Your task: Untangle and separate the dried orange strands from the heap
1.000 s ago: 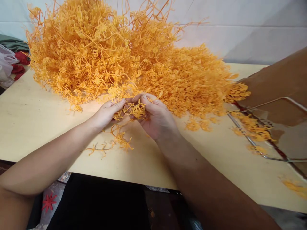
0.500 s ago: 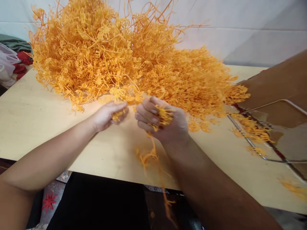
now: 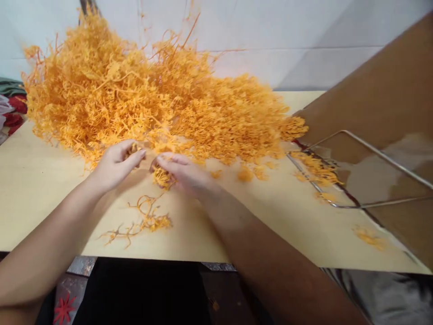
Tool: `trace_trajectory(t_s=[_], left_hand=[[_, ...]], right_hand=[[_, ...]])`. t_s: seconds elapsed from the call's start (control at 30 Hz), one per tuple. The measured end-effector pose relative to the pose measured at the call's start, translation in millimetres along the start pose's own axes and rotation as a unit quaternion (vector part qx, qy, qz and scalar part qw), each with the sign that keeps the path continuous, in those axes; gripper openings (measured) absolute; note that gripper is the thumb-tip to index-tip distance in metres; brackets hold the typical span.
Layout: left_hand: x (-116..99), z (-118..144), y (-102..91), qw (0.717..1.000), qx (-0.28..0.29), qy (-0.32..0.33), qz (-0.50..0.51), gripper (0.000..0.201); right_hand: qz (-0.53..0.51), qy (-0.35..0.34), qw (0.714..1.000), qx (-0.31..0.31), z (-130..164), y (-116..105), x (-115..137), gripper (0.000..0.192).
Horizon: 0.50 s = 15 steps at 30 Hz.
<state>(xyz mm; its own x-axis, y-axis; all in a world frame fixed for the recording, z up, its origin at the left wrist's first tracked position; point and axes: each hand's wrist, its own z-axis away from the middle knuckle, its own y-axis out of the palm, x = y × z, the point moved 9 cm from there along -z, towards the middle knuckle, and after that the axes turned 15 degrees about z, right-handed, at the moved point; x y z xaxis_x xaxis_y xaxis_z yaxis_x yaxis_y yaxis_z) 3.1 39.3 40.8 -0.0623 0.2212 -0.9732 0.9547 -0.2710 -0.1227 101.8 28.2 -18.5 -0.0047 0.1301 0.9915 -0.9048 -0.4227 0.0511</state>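
Note:
A big tangled heap of orange plastic sprigs (image 3: 142,99) covers the back of a pale wooden table (image 3: 277,216). My left hand (image 3: 115,164) rests at the heap's near edge, fingers curled around a few sprigs. My right hand (image 3: 184,174) lies just to its right, palm down, fingers closed over a small orange clump (image 3: 162,177) against the table. A loose branched sprig (image 3: 142,219) lies on the table in front of both hands.
A brown cardboard box (image 3: 379,104) with a metal wire frame (image 3: 341,180) stands at the right, with orange bits spilled by it (image 3: 368,235). Red and green items (image 3: 11,106) sit at the far left. The table's front edge runs just below my forearms.
My right hand was raised with a clump and a sprig fell away; now it is down on the table at the heap's edge. The view shifted right and down.

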Motion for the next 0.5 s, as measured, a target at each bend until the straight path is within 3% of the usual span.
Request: trace_trajectory(t_s=[0.07,0.13,0.23,0.3,0.4,0.5], left_hand=[[-29.2,9.0,-6.4,0.997,-0.012,0.049,-0.057,0.013],[-61.8,16.2,0.4,0.991,-0.011,0.096,-0.090,0.014],[-104.6,9.7,45.1,0.974,0.063,0.149,-0.156,0.020],[-121.7,-12.4,84.7,0.955,0.124,0.177,-0.202,0.027],[-121.8,-75.7,123.8,0.950,0.125,0.191,-0.212,0.024],[-93.7,-145.1,142.4,0.959,0.088,0.160,-0.218,0.048]], right_hand=[[0.030,0.024,0.998,0.041,-1.5,9.8,-6.2,0.020],[0.065,0.041,0.995,0.055,-3.7,13.7,-11.0,0.018],[0.110,0.033,0.992,0.049,-5.8,13.4,-9.4,0.021],[0.127,0.017,0.990,0.055,-5.9,14.4,-6.1,0.022],[0.139,0.010,0.988,0.070,-5.9,15.9,-6.2,0.022],[0.127,0.010,0.989,0.072,-6.5,14.6,-8.0,0.021]])
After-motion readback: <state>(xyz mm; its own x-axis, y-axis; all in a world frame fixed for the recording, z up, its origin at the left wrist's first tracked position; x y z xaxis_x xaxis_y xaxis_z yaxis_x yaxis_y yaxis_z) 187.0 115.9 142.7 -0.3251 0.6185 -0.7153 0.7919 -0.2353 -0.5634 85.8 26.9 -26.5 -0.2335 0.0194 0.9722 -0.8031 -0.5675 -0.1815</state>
